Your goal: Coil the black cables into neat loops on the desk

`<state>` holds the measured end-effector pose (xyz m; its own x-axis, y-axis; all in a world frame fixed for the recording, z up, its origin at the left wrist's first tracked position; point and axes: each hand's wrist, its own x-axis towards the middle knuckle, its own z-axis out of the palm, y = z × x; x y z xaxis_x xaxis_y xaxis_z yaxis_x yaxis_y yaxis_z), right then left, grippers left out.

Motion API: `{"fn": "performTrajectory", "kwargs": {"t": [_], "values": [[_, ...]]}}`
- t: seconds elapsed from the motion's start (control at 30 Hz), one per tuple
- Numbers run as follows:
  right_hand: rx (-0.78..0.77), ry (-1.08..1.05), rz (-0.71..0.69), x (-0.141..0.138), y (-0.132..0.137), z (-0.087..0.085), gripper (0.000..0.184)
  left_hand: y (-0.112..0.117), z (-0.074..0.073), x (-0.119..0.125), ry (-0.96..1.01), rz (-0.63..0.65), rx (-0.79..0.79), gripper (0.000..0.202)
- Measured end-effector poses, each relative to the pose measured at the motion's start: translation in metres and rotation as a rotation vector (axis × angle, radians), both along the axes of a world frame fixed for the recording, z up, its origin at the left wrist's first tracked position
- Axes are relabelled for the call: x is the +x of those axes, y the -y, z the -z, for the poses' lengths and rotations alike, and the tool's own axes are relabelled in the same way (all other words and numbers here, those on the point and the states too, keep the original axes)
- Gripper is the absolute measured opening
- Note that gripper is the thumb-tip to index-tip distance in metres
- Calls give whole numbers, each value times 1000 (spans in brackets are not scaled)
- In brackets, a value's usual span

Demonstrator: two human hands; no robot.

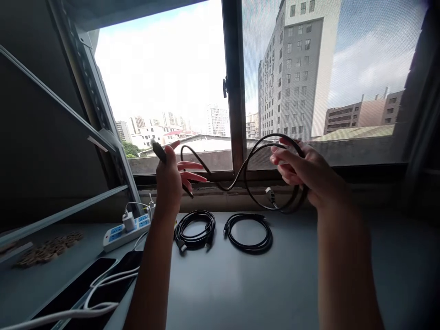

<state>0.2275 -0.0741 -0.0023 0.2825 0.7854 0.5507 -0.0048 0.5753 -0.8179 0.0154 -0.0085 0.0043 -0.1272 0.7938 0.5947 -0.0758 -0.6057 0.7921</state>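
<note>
Head view caught the black cable [227,189] aloft over the table [275,284], right hand [311,167] clasping its loops [303,196], left hand [168,176] thumb-pinning the plug end [159,151], other fingers splayed—seemingly mid-coiling, the slack calling for gathering next.

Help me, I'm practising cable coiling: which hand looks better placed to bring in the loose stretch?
Probably the left hand: it holds a plug at one end, and the loose stretch sags between both hands. The right hand is already occupied with the loops.
</note>
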Motion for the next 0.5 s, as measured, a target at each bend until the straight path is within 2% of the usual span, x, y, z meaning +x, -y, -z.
{"fn": "performTrajectory", "kwargs": {"t": [0.17, 0.27, 0.4, 0.5], "values": [[61, -99, 147, 15, 3, 0, 31, -3, -3, -16, -133, 8, -78, 53], [82, -112, 160, 15, 3, 0, 34, 1, -2, -16, -127, 92, -69, 49], [171, -85, 196, 4, 4, 0, 31, 7, 0, -14, -262, 294, -134, 48], [273, -41, 289, -4, 9, -1, 23, 4, 2, -17, -430, 533, -228, 51]]}}
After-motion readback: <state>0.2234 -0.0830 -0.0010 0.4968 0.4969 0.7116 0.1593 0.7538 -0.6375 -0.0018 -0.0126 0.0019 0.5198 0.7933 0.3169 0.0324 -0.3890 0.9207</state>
